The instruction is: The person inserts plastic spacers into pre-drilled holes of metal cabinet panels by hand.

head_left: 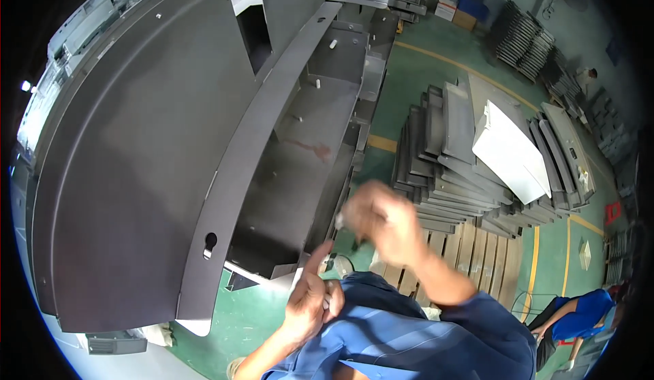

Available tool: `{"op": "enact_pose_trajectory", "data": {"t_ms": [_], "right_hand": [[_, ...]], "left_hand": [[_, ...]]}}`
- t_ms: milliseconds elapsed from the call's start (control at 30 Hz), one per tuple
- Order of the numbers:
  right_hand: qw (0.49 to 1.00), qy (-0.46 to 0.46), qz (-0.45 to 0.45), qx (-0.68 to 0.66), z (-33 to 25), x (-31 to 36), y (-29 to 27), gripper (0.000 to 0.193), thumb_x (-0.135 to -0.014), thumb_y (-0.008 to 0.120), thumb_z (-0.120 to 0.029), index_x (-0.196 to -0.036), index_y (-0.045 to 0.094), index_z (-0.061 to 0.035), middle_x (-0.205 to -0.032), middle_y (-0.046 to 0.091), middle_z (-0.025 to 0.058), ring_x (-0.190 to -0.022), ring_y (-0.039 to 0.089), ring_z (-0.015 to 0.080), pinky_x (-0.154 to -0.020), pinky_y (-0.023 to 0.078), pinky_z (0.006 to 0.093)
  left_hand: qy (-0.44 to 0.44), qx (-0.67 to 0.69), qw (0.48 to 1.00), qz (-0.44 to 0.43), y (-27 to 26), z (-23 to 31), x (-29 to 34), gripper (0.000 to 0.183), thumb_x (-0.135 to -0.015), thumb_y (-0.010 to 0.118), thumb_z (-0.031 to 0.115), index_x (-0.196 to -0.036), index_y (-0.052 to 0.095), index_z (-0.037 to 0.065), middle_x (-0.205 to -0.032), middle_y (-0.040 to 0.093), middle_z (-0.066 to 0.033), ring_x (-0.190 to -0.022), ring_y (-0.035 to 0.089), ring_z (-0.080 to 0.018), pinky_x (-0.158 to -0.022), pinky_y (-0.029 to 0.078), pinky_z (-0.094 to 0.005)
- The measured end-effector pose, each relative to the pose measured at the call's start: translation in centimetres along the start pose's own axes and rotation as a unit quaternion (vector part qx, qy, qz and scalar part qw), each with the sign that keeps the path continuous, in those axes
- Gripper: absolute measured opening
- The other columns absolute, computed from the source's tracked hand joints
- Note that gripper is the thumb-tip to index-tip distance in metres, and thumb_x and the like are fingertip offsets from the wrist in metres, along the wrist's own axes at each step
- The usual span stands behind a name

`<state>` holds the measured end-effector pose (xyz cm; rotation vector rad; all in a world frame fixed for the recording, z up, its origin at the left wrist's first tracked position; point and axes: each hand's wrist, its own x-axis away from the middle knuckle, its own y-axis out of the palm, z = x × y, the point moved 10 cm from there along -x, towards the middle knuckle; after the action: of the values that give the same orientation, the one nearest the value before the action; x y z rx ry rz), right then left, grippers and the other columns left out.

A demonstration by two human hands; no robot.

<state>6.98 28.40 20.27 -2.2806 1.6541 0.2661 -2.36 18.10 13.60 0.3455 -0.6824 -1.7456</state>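
Raised before the chest, blurred with motion: the right hand [383, 220], fingers curled in, a small pale part [340, 218] seemingly pinched at the fingertips, just beside the lower right edge of a large dark grey sheet-metal cabinet panel [143, 148]. Lower and nearer the body, the left hand [312, 299], index finger pointing up, remaining fingers folded toward the palm; whether anything sits inside that grip cannot be told. Both sleeves in blue work cloth. Panel tilted across the left half of the view, with a rectangular cutout [254, 29] near its top edge and a keyhole slot [209, 243] near its bottom edge; behind its flange, an open grey inner tray [300, 148] carrying white studs [317, 84]. On the green floor [409, 73] to the right, a wooden pallet [470, 250] stacked with grey metal sheets [443, 162], one white panel [511, 152] lying on top. At the lower right corner of the floor, another person in blue [579, 315], bent low.
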Motion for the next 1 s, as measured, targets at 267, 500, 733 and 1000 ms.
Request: {"op": "enact_pose_trajectory", "data": {"t_ms": [267, 500, 733, 1000], "right_hand": [[0.931, -0.118, -0.001, 0.347, 4.0, -16.3, 0.3, 0.02, -0.083, 0.054, -0.018, -0.09, 0.061, -0.0009, -0.09, 0.055, 0.0195, -0.086, 0.055, 0.0371, -0.075, 0.044, 0.0431], [0.931, -0.088, -0.042, 0.353, 6.4, -17.7, 2.0, 0.021, -0.082, 0.054, -0.019, -0.092, 0.062, -0.0017, -0.095, 0.056, 0.0203, -0.088, 0.055, 0.0381, -0.077, 0.044, 0.0446], [0.892, -0.116, -0.065, 0.432, 5.9, -17.4, 3.2, 0.019, -0.081, 0.055, -0.019, -0.085, 0.062, -0.0019, -0.093, 0.059, 0.0187, -0.087, 0.057, 0.0367, -0.075, 0.046, 0.0439], [0.945, -0.112, -0.042, 0.305, 2.6, -15.7, 2.2, 0.026, -0.081, 0.061, -0.023, -0.091, 0.063, 0.0005, -0.082, 0.064, 0.0142, -0.076, 0.062, 0.0302, -0.068, 0.049, 0.0359]], "left_hand": [[-0.243, 0.162, 0.95, 0.11, -0.6, -5.3, 2.3, 0.032, -0.097, 0.034, 0.018, -0.121, 0.042, -0.002, -0.088, 0.052, -0.0082, -0.076, 0.055, -0.0142, -0.065, 0.05, -0.0249], [-0.206, 0.189, 0.947, 0.159, -2.4, -5.5, 2.7, 0.026, -0.093, 0.039, 0.004, -0.117, 0.043, -0.007, -0.099, 0.053, -0.0129, -0.09, 0.058, -0.022, -0.088, 0.051, -0.0348], [-0.175, 0.196, 0.959, 0.106, -2.5, -5.3, 2.5, 0.031, -0.095, 0.041, 0.01, -0.121, 0.037, -0.005, -0.092, 0.055, -0.0134, -0.078, 0.057, -0.0181, -0.069, 0.051, -0.0265], [-0.168, 0.227, 0.952, 0.117, -3.0, -5.2, 3.4, 0.038, -0.094, 0.045, 0.027, -0.122, 0.039, 0.001, -0.077, 0.053, -0.0112, -0.059, 0.048, -0.0138, -0.047, 0.04, -0.0195]]}}
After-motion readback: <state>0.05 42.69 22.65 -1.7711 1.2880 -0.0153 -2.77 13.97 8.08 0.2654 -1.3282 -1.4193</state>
